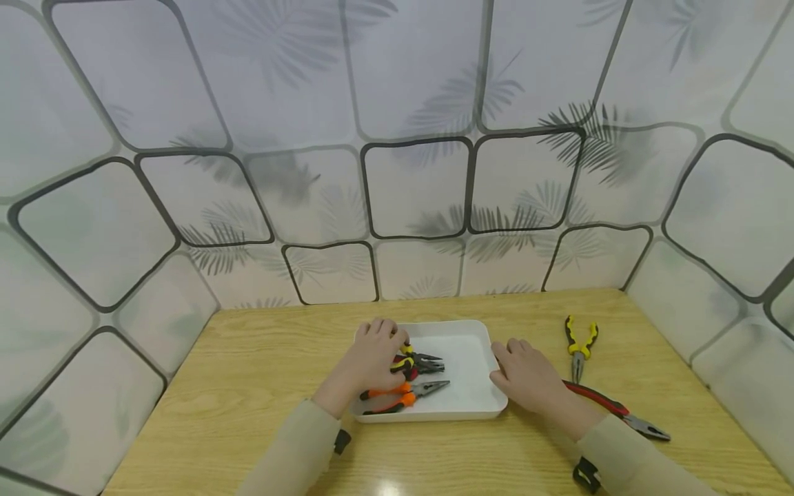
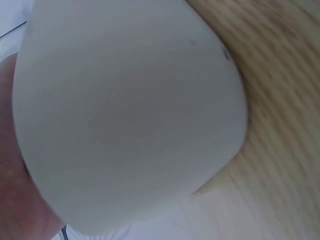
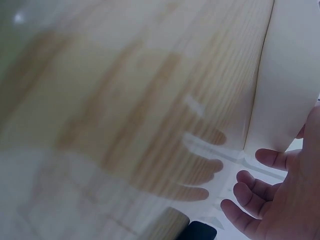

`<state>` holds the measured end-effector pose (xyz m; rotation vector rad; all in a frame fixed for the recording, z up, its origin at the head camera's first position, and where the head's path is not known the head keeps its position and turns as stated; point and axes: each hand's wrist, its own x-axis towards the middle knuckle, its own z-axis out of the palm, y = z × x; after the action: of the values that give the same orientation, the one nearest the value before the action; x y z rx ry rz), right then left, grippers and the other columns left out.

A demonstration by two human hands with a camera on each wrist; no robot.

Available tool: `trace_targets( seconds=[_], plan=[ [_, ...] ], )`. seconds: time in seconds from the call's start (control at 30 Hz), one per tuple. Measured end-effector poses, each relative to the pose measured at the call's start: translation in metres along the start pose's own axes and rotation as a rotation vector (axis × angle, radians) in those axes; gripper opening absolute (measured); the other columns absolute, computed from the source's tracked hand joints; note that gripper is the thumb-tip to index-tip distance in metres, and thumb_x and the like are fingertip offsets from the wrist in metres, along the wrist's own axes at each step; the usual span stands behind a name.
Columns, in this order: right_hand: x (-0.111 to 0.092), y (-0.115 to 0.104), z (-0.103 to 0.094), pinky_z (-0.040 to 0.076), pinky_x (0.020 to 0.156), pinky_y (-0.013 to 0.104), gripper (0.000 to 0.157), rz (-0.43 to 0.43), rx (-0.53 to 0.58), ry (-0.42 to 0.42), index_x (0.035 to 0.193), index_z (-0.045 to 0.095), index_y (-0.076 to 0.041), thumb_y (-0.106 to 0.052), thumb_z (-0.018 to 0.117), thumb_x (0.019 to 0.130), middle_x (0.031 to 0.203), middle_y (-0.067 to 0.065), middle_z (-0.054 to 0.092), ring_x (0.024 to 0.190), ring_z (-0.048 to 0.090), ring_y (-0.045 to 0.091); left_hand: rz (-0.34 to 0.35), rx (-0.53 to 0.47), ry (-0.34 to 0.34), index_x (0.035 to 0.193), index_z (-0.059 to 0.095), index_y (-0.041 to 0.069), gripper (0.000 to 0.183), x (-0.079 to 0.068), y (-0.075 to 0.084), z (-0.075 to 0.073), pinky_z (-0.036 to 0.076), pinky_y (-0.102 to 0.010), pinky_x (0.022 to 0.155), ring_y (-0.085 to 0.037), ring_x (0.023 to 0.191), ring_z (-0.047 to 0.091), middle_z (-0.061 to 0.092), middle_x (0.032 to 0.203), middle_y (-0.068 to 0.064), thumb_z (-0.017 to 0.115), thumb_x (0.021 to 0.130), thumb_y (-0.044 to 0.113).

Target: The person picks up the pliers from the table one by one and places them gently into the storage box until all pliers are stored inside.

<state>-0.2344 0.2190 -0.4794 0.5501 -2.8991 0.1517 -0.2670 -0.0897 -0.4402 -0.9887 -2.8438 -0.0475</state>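
Note:
My left hand (image 1: 371, 355) is over the left side of a white tray (image 1: 468, 393), its fingers curled round the handles of yellow-and-black pliers (image 1: 406, 364). Their handle ends are hidden under the palm. Red handle parts show beneath, and the dark jaws overlap there. Nearer the front of the tray lie orange-and-black long-nose pliers (image 1: 406, 397), jaws pointing right. My right hand (image 1: 527, 375) touches the tray's right rim with loosely bent fingers. In the right wrist view, its fingers (image 3: 250, 200) are spread beside the tray wall (image 3: 287, 75). The left wrist view shows mostly the tray's outer wall (image 2: 130, 115).
To the right on the wooden table (image 1: 260, 393) lie yellow-and-black long-nose pliers (image 1: 578, 351). Red-handled pliers (image 1: 614, 408) lie in front of them, partly behind the right forearm. A patterned backdrop (image 1: 415, 193) encloses the back and sides.

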Motion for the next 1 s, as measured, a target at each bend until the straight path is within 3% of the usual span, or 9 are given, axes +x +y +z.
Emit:
trace_targets(
  seconds=[0.43,0.8,1.0],
  plan=[
    [-0.0013,-0.0023,-0.0024,0.03,0.057,0.03,0.026,0.004,0.01,0.0,0.105,0.053,-0.007,-0.024,0.055,0.085,0.077,0.004,0.044,0.067,0.035,0.018,0.021,0.042,-0.016,0.116,0.054,0.024,0.051,0.0053,-0.0034,0.0063,0.035,-0.049,0.092,-0.024,0.107,0.043,0.047,0.114,-0.002,0.067,0.07,0.041],
    [-0.0021,-0.0049,-0.0067,0.03,0.057,0.03,0.024,0.01,0.018,-0.01,0.103,0.053,-0.007,-0.023,0.055,0.085,0.077,0.004,0.043,0.067,0.035,0.019,0.002,0.055,-0.052,0.122,0.052,0.024,0.051,0.0022,-0.0025,0.0084,0.036,-0.05,0.094,-0.024,0.112,0.047,0.049,0.121,-0.003,0.064,0.077,0.045],
    [-0.0016,-0.004,-0.0058,0.029,0.057,0.03,0.021,0.013,0.025,-0.01,0.1,0.052,-0.008,-0.023,0.055,0.085,0.076,0.003,0.041,0.067,0.034,0.018,-0.003,-0.003,-0.032,0.124,0.053,0.021,0.05,0.0012,-0.0027,0.0041,0.036,-0.052,0.096,-0.025,0.113,0.047,0.05,0.123,-0.004,0.065,0.08,0.042]
  ],
)
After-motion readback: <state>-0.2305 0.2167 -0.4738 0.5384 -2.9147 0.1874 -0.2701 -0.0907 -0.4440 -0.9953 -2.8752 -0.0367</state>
